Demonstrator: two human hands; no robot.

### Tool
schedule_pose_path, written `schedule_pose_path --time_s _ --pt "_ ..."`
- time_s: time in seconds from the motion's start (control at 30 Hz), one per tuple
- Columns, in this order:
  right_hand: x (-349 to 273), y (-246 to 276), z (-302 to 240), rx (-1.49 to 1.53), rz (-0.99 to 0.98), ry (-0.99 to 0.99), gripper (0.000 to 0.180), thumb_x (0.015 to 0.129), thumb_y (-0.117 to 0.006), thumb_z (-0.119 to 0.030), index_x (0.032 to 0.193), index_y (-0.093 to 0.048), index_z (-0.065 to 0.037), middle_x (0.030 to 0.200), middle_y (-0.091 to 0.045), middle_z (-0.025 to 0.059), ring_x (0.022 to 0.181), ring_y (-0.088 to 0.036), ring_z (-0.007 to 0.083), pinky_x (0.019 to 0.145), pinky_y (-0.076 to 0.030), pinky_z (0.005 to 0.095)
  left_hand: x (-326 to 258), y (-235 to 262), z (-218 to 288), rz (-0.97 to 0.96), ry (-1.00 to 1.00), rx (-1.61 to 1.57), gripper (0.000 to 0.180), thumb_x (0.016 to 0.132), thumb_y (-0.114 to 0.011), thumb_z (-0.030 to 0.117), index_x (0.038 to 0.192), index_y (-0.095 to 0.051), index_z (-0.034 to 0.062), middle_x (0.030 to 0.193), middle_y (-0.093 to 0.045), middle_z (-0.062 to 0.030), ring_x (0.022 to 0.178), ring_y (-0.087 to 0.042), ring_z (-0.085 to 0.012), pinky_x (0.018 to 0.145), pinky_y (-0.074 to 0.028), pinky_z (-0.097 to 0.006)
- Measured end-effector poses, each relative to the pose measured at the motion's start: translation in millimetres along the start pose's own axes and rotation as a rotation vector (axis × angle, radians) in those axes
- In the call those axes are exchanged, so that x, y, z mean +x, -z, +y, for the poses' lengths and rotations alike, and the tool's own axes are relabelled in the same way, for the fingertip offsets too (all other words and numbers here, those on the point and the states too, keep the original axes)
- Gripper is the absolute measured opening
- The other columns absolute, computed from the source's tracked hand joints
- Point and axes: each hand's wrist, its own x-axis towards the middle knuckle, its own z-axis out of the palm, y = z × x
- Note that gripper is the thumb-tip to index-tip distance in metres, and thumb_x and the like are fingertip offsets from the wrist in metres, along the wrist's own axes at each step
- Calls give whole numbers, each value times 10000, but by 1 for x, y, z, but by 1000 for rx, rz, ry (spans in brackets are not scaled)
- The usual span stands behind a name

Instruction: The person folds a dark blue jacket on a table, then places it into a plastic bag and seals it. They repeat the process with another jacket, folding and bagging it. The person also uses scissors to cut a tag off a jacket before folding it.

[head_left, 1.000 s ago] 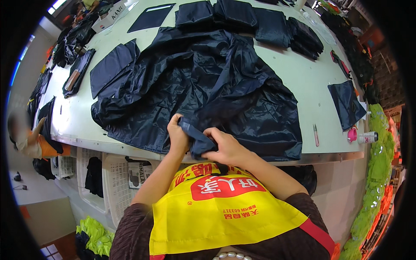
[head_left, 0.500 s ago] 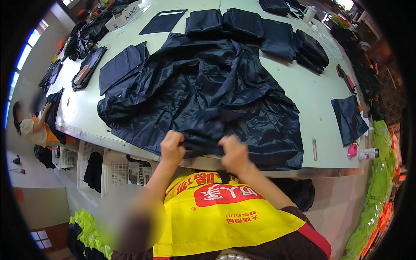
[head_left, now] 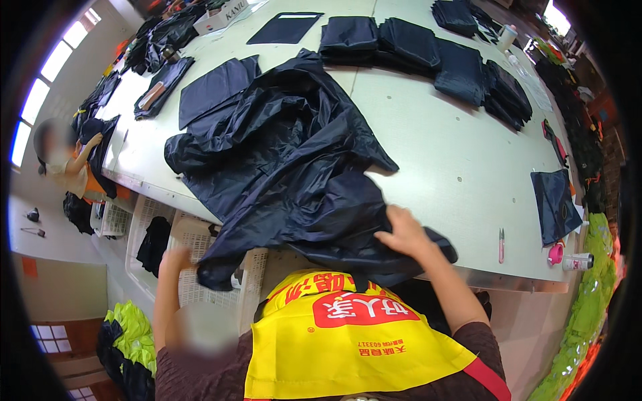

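Observation:
A large piece of thin, shiny black cloth lies crumpled on the pale table, its near part hanging over the front edge toward me. My left hand, slightly blurred, is closed at the cloth's lower left corner, off the table beside a white basket. At the right, my right hand grips the cloth between thumb and fingers near the table's front edge. A dark end of the cloth sticks out past my right wrist. Folds hide much of the cloth's shape.
Folded black stacks line the table's far side; flat folded pieces lie at left. Thread snips, a pink ring-shaped item and a dark pouch-like piece are at right. White baskets stand below the table; another person works far left.
My hands have moved apart, the left one outward to the left and down, the right one to the right. The cloth has been pulled toward me and leftward, baring table at right.

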Motion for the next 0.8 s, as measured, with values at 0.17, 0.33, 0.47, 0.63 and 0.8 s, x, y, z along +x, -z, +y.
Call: schedule_pose_path --time_s 0.17,0.33,0.47,0.63,0.8 --pt "10 -80 -105 413 -457 143 467 794 -606 -324 1100 -563 26 1111 -588 255 1033 -565 404 882 -452 432 -10 129 180 971 -670 -759 632 727 -744 278 1266 -508 48 1257 -535 -179 1155 -514 -331 1001 -387 -371" --pt "10 -84 -204 550 -941 534 628 892 -514 -500 1277 -506 -4 1235 -537 270 1151 -521 370 990 -399 379 47 87 235 1091 -938 -386 311 742 -690 273 982 -583 106 856 -575 -93 806 -579 -283 663 -441 -387" --pt "52 -10 -229 309 -651 673 330 822 -637 -347 958 -677 -49 915 -670 130 837 -637 294 764 -502 358 6 39 180 1011 -1227 -458 146 805 -627 245 810 -555 119 675 -510 -62 643 -558 -252 544 -424 -378" --pt "180 18 -203 -387 294 803 207 696 -578 -20 895 -584 -78 880 -610 106 862 -586 298 738 -500 390 -82 11 65 1052 -1201 -462 191 747 -716 251 797 -597 111 606 -449 -36 509 -505 -209 474 -392 -328" --pt "267 -10 -204 -842 544 865 413 829 -502 -107 1240 -476 -151 1270 -500 92 1100 -503 235 843 -464 409 -136 -15 -27 1223 -1092 -476 198 716 -733 258 782 -642 96 565 -422 -10 464 -453 -170 425 -331 -301"
